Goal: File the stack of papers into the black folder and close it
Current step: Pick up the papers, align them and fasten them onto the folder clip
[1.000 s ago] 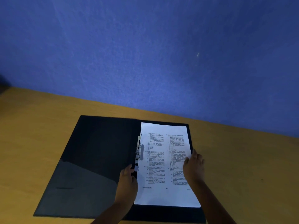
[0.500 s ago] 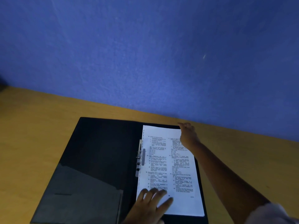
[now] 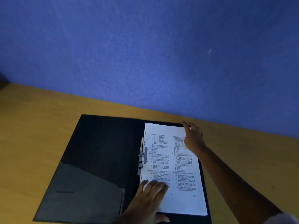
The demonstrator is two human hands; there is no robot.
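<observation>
The black folder [image 3: 100,152] lies open and flat on the table. A stack of printed white papers [image 3: 163,160] rests on its right half, beside a metal fastener clip [image 3: 141,156] at the spine. My left hand [image 3: 150,199] lies flat, fingers spread, on the papers' lower left corner. My right hand [image 3: 192,136] reaches to the papers' far right corner, fingers touching the top edge; whether it pinches the sheet is unclear.
The wooden table [image 3: 40,126] runs under the folder to a blue wall [image 3: 145,54] close behind it. A clear pocket [image 3: 84,196] covers the lower part of the folder's left flap. A dark object [image 3: 2,84] sits at the far left edge.
My right hand went from the papers' right edge up to the far right corner. My left hand left the fastener and settled flat on the lower left corner.
</observation>
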